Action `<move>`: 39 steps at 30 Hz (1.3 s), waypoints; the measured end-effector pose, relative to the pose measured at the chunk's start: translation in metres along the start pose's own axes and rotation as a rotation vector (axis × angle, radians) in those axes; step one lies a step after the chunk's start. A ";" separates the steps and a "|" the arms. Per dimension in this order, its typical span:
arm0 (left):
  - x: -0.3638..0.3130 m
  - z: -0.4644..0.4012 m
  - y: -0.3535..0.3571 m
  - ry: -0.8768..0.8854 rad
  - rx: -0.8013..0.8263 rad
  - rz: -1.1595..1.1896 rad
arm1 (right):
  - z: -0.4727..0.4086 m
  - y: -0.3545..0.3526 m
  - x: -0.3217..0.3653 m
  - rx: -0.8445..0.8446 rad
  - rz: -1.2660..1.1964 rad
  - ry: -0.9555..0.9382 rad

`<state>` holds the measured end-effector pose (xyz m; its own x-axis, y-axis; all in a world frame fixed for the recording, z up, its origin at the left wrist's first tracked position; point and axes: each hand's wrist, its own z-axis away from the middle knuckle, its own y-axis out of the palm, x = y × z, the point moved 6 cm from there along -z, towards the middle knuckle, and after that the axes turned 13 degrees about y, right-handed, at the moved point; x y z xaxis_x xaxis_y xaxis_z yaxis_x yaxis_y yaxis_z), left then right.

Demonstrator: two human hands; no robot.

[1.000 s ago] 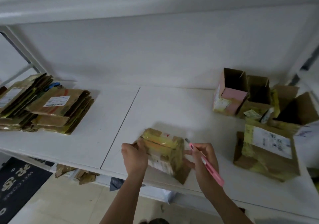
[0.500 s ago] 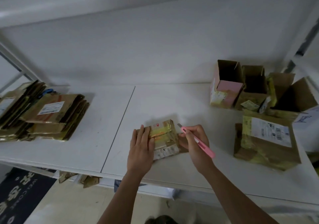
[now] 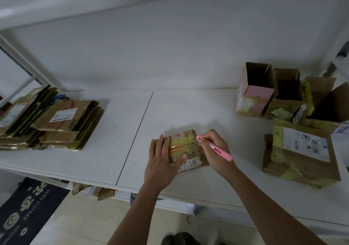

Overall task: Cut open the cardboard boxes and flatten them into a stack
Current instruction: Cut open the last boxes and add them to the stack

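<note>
Cardboard small taped box point(image 3: 184, 148) now lies flat mid-bench, no longer upended | left hand point(image 3: 162, 161) presses it, fingers straight | right hand point(image 3: 214, 151) grips pink utility knife point(image 3: 215, 148), tip at right end | tape cut looks imminent

White wall point(image 3: 170, 46), white table point(image 3: 85, 159), pale tiled floor point(image 3: 85, 222), dark doormat point(image 3: 28, 207).

The small box point(image 3: 186, 147) is brown cardboard wrapped in glossy yellowish tape, and the cutter point(image 3: 217, 148) is smooth pink plastic. The table point(image 3: 188, 108) is matt white and smooth, while the flattened stack point(image 3: 62, 124) shows dull brown cardboard with white paper labels. The doormat point(image 3: 24, 210) looks like dark woven cloth.
</note>
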<state>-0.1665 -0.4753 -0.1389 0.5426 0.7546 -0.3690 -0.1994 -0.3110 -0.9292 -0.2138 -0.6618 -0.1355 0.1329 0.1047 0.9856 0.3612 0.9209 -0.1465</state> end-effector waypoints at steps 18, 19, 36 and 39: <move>0.000 -0.001 0.004 -0.019 0.024 -0.011 | 0.040 -0.016 -0.004 0.121 0.076 -0.052; 0.001 -0.002 0.003 -0.017 0.022 -0.003 | 0.037 -0.017 0.000 0.114 0.085 -0.067; 0.000 -0.003 0.003 -0.019 0.019 0.033 | 0.041 -0.020 0.005 0.135 0.205 -0.076; 0.001 -0.006 -0.004 -0.057 0.044 0.020 | 0.040 -0.027 0.007 0.047 0.097 -0.053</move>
<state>-0.1601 -0.4769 -0.1353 0.4914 0.7804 -0.3868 -0.2464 -0.3013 -0.9211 -0.2602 -0.6713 -0.1216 0.1160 0.2129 0.9702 0.3047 0.9220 -0.2388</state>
